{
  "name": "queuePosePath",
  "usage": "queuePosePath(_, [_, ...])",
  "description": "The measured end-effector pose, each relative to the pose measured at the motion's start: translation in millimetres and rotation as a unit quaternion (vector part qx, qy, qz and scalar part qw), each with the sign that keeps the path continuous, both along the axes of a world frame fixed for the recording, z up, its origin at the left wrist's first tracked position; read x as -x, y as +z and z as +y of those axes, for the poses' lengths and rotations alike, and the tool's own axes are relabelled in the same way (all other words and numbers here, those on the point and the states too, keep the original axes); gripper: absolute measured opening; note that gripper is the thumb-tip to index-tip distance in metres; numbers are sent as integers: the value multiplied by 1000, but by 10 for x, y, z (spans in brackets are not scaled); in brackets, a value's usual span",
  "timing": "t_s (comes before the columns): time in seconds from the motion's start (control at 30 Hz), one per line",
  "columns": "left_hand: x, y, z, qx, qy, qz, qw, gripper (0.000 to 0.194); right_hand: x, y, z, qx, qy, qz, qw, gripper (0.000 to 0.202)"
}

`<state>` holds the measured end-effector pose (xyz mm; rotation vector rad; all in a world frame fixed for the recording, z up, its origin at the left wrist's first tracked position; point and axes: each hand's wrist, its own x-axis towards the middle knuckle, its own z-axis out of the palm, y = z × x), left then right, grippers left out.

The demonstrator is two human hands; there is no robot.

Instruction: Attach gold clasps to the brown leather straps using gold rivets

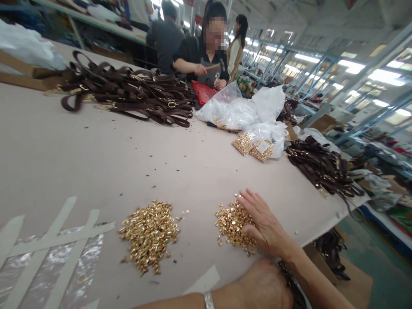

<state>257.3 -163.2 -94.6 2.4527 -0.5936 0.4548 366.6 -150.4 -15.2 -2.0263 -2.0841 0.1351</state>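
Observation:
My right hand lies with fingers stretched out at the right side of a small pile of gold rivet caps, touching it. My left hand, with a light band on its wrist, is closed just below, near the table's front edge. A dark brown strap shows at its far side; the fingers curl down around it, partly hidden. Left of the caps is a larger heap of gold rivets, some with visible stems. Strips of pale tape hold down clear plastic at the left.
Brown straps with gold clasps are piled at the back left, more straps at the right edge. Plastic bags and packets of gold pieces lie between. Across the table, a person holds a hammer.

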Motion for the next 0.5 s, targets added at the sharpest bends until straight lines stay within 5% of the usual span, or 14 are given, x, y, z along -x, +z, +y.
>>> queuePosePath(0.2, [77, -61, 36, -65, -19, 6, 998, 19, -154, -351, -242, -10, -78, 0, 997, 77])
queuePosePath(0.33, [70, -47, 18, -73, -19, 7, 997, 19, -103, -360, -164, -1, -68, 8, 998, 77])
queuePosePath(0.5, [74, 135, 56, -70, 22, 21, 997, 21, -151, -302, -74, -14, -42, 109, 993, 74])
